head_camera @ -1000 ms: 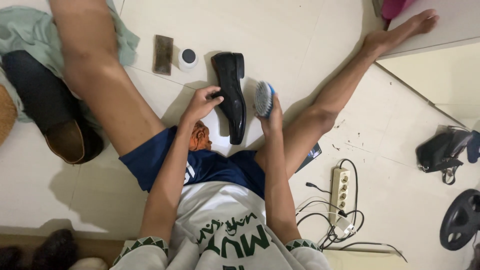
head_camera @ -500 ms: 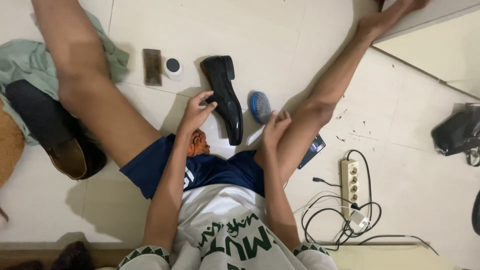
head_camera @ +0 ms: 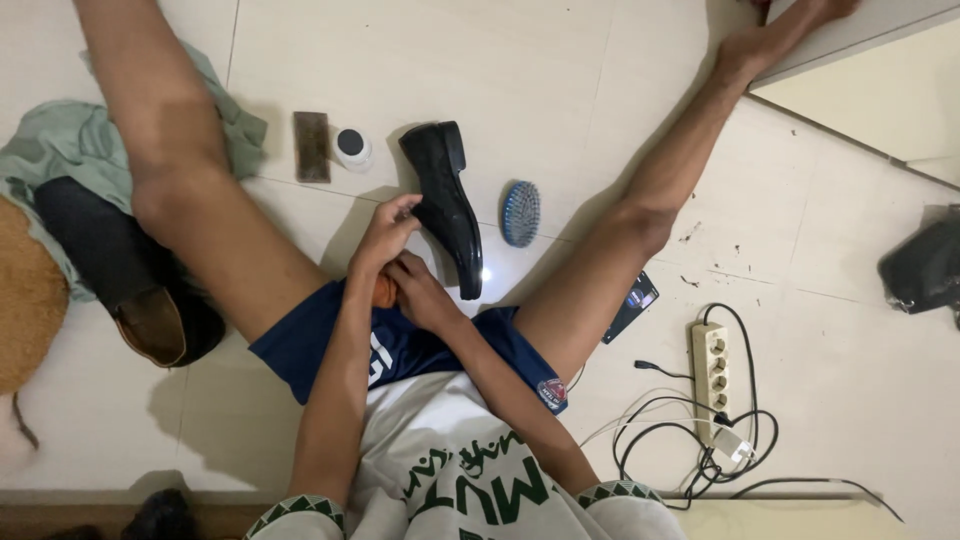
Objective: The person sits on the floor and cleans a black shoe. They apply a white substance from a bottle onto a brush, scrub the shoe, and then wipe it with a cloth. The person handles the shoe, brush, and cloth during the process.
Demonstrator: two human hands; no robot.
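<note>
A glossy black dress shoe [head_camera: 446, 204] lies on the white tiled floor between my spread legs. My left hand [head_camera: 384, 234] curls against the shoe's left side near the sole. My right hand [head_camera: 422, 292] sits just below it, closed over a small orange cloth [head_camera: 384, 291] at the hem of my blue shorts. A blue oval brush [head_camera: 521, 213] lies on the floor to the right of the shoe, apart from both hands.
A small round polish tin [head_camera: 351, 146] and a brown rectangular block [head_camera: 312, 146] lie left of the shoe. A brown shoe [head_camera: 152, 325] and green cloth [head_camera: 60, 150] sit beyond my left leg. A power strip [head_camera: 710, 372] with cables, a phone [head_camera: 632, 303] and a black bag [head_camera: 925, 265] lie right.
My right hand set the blue brush down on the floor, then moved left to the orange cloth by my left wrist. My left hand stayed at the shoe.
</note>
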